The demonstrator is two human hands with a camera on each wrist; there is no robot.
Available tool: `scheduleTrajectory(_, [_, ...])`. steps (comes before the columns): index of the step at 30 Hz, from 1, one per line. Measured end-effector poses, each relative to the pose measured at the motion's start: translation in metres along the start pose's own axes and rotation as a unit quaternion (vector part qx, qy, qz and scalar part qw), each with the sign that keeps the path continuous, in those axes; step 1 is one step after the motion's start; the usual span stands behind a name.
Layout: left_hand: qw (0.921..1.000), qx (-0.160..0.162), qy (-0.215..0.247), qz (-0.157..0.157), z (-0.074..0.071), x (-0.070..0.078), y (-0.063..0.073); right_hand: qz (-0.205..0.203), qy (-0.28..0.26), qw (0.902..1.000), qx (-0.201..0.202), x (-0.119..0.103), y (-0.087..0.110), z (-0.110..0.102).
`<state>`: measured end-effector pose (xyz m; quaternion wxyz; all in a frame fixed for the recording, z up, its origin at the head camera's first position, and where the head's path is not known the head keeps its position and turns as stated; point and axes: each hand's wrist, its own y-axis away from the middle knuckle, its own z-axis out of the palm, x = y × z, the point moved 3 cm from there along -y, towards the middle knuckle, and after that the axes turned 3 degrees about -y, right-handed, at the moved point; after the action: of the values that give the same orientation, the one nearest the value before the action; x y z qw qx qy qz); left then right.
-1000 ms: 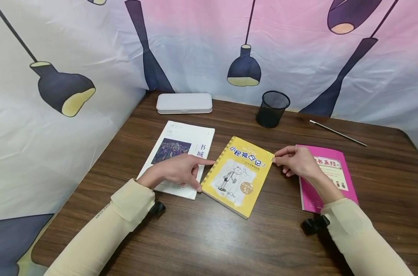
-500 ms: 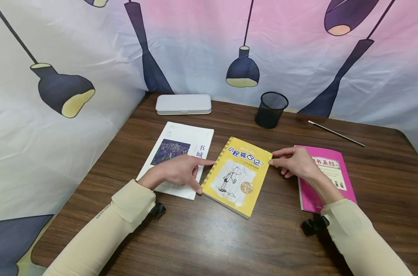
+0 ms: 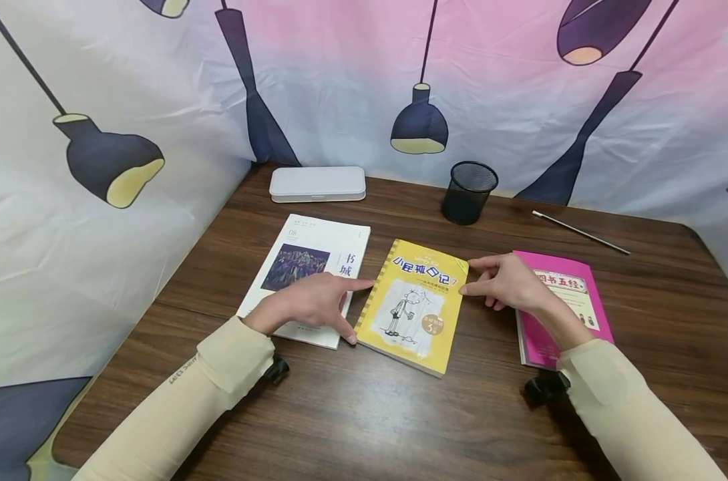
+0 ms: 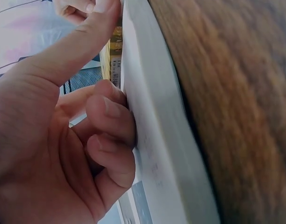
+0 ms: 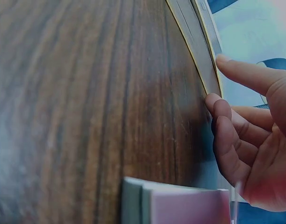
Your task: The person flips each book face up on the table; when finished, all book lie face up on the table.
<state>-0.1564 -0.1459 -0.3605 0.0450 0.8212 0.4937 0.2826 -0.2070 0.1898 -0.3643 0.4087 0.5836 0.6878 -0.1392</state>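
A yellow paperback (image 3: 412, 300) with a stick-figure drawing lies flat at the table's middle, slightly turned. My left hand (image 3: 312, 298) has its index fingertip and thumb tip at the spine; in the left wrist view its other fingers curl inward (image 4: 110, 126). That hand overlaps a white book (image 3: 306, 230) with a dark picture. At the yellow book's right edge, thumb and index finger of my right hand (image 3: 511, 284) touch it, spread apart. Seen from the right wrist, those fingertips meet the book's page edge (image 5: 194, 46). A pink book (image 3: 535, 337) lies partly under the right wrist.
A white pencil case (image 3: 318, 184) and a black mesh pen holder (image 3: 467, 194) stand along the back of the brown wooden table (image 3: 364, 421). One thin silver stick (image 3: 580, 232) lies at the back right. Behind hangs a lamp-printed cloth (image 3: 334, 87).
The yellow book has turned a little counter-clockwise and sits straighter. My right thumb and index finger have spread wider along its edge. The left hand keeps its place at the spine.
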Motion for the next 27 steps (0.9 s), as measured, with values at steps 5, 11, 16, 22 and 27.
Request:
scheduleTrajectory(5, [0.9999,0.005,-0.009,0.002,0.001,0.003,0.001,-0.006,0.012,0.9997,-0.020,-0.002,-0.001,0.000])
scheduleTrajectory(11, [0.9998,0.007,-0.016,0.004,0.003,0.006,0.001,-0.010,0.040,0.9977,-0.053,-0.008,0.000,0.002])
scheduleTrajectory(16, [0.9996,0.010,-0.027,0.002,0.003,0.008,0.000,0.004,0.067,0.9947,-0.078,-0.014,-0.001,0.002])
scheduleTrajectory(22, [0.9990,0.013,-0.042,-0.005,0.004,0.009,0.000,0.013,0.096,0.9910,-0.093,-0.019,-0.003,0.002])
scheduleTrajectory(27, [0.9985,0.014,-0.054,-0.002,0.004,0.011,0.000,0.004,0.092,0.9912,-0.095,-0.017,-0.005,0.000])
